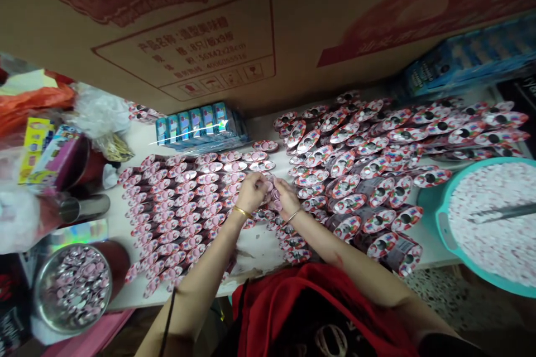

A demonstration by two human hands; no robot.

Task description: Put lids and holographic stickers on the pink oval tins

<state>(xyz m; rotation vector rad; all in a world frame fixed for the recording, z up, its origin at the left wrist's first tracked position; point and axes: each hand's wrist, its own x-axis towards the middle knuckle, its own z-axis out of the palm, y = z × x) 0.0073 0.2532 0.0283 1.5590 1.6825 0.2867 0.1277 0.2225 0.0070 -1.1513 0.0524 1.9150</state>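
Observation:
My left hand (252, 194) and my right hand (287, 198) meet over the middle of the table, both with fingers closed. Between them are several small pink round caps (275, 194), held in my right hand's fingers and touched by my left fingertips. Fingers partly cover them, so how each is gripped is hard to see. To the left stand rows of oval-topped printed packs (190, 205) with pink caps on their tops. Similar packs (345, 184) crowd the right side, many showing a dark round opening.
A large cardboard box (301, 28) rises behind the table. At right stands a turquoise basin (446, 228) of white and pinkish bits with a metal tool (508, 212) in it. A metal bowl (109, 284) of pink and silvery caps is at lower left. Wrapped blue boxes (196, 127) sit behind.

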